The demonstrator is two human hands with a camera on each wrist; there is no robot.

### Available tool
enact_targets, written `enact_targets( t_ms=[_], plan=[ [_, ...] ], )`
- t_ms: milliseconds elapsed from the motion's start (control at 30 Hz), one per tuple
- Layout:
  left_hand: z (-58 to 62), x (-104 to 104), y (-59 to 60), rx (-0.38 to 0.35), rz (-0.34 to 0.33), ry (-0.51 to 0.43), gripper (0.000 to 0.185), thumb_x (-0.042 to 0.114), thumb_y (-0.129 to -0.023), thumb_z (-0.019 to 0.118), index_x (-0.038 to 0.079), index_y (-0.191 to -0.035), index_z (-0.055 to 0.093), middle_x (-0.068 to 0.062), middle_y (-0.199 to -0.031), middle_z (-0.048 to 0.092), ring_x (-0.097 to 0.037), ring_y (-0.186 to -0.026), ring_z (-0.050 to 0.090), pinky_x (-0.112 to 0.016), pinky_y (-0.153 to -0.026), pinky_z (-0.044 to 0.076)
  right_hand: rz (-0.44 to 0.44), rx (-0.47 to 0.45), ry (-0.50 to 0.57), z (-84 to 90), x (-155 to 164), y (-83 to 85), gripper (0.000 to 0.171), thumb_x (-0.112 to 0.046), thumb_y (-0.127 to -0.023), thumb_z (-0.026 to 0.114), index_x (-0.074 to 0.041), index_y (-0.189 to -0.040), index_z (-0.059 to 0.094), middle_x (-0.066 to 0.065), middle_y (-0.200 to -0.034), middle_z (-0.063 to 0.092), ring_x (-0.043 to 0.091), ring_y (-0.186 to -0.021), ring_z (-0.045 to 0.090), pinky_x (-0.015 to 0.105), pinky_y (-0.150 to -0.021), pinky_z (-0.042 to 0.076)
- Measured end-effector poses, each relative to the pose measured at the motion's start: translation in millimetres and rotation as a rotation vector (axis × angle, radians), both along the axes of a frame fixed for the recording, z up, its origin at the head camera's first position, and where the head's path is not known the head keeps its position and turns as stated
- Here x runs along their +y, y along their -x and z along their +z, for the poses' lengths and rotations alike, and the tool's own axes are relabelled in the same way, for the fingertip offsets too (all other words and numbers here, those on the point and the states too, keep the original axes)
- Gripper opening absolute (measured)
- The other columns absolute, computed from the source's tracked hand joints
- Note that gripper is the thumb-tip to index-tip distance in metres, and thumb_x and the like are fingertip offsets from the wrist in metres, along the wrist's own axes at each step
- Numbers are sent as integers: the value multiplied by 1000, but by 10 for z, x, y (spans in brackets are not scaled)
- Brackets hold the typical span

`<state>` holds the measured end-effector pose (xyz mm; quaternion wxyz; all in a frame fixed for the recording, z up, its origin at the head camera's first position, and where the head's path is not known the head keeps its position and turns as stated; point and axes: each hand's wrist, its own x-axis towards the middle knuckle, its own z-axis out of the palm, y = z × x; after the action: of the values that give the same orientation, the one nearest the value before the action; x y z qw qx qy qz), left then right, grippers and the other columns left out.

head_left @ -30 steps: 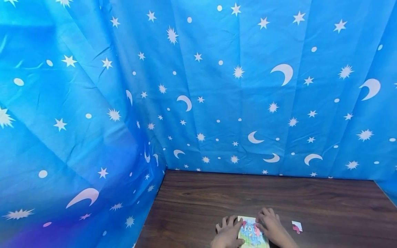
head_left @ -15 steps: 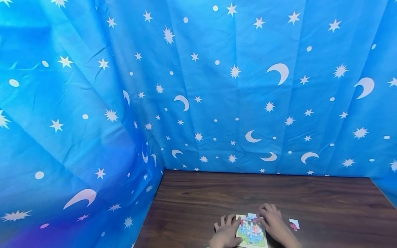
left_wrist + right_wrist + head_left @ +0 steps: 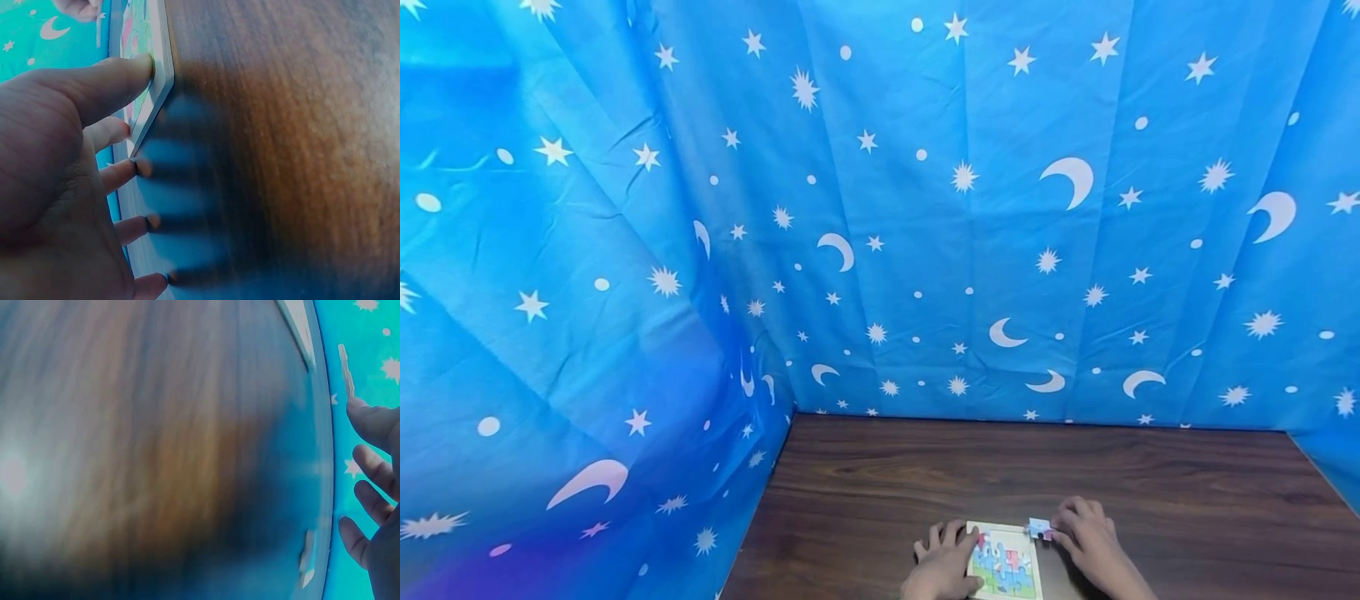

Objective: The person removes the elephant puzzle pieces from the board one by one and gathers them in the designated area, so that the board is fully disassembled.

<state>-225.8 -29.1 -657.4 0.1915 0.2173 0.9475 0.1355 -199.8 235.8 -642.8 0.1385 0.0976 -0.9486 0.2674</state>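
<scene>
On the tabletop (image 3: 1150, 492), thin, light, stiff puzzle piece (image 3: 1039, 527) pinched edgewise by right hand (image 3: 1086, 537) fingers; left hand (image 3: 942, 562) flat, steadying puzzle frame (image 3: 1004, 563).

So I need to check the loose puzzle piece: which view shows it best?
The head view: the puzzle piece lies flat by the puzzle board, at the right hand. The right wrist view shows it edge-on; the left wrist view hardly shows it.

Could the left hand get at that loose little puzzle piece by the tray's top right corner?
Probably not easily: the left hand rests at the puzzle tray's left edge, and the puzzle piece lies across the tray at its far right corner, already held by the right hand.
</scene>
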Motion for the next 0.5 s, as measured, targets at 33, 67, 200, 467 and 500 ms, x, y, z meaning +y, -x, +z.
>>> enact_targets(
  t_ms=[33,67,200,467,500],
  plan=[
    [-5,2,2,-1,1,-3,62,49,-82,63,45,-137,35,9,-138,30,-34,-124,29,-61,-82,31,-7,-29,-4,-2,29,-5,19,-18,-77,74,-27,-73,58,-2,-94,52,31,-93,46,47,-66,35],
    [-7,2,5,-7,2,-9,62,48,-82,63,45,-137,35,9,-138,30,-34,-124,29,-61,-83,31,-11,-52,-10,-4,56,-14,18,-19,-78,73,-27,-73,58,-2,-94,52,32,-94,45,48,-66,35],
    [-2,-8,11,-49,9,-36,61,47,-83,63,45,-136,35,10,-138,29,-34,-125,28,-63,-84,29,-42,-89,-23,-28,151,-61,17,-22,-78,72,-27,-72,58,0,-94,52,34,-95,44,48,-66,34],
    [17,-18,6,-76,22,-51,61,46,-82,64,44,-136,35,10,-138,28,-33,-126,26,-63,-86,28,-78,-28,-32,-108,311,-118,17,-21,-76,74,-24,-71,59,3,-94,52,39,-97,41,55,-68,31],
    [20,-19,4,-74,22,-51,61,46,-82,64,44,-136,35,10,-138,28,-33,-126,26,-63,-86,28,-80,-26,-38,-119,327,-121,17,-20,-75,74,-24,-71,58,2,-94,52,39,-97,41,55,-67,31]
  ],
)
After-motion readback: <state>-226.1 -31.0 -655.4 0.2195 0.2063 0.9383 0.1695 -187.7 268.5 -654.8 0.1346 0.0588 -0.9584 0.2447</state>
